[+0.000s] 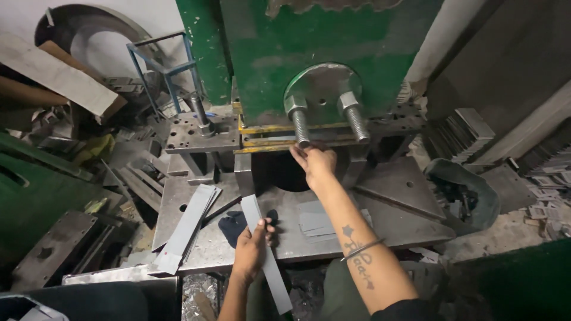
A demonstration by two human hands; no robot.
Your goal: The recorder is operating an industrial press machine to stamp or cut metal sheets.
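Nearest the near edge of the steel tabletop (pixel 416 229), the left hand (pixel 251 248) has its fingers wrapped around a long grey metal strip (pixel 266 255), gripping it about midway; the strip's near end hangs past the edge toward the person and its far end lies on the plate, pointing at the press. Just beside that hand sits a dark cloth (pixel 233 224), and to the left a loose stack of similar strips (pixel 187 229) leans across the left corner. A few flat grey blanks (pixel 315 221) lie in the middle of the plate. Farther in, the right hand (pixel 316 163) reaches to the mouth of the green press (pixel 309 59), fingers lightly curled at the die opening just under two threaded bolts (pixel 328 122) — whether they pinch a small piece cannot be told. It looks like the feeding step: one hand tending the die, the other keeping the next strip ready. The next move would call for the right hand to be well out of the opening — and the strip lined up square with it.
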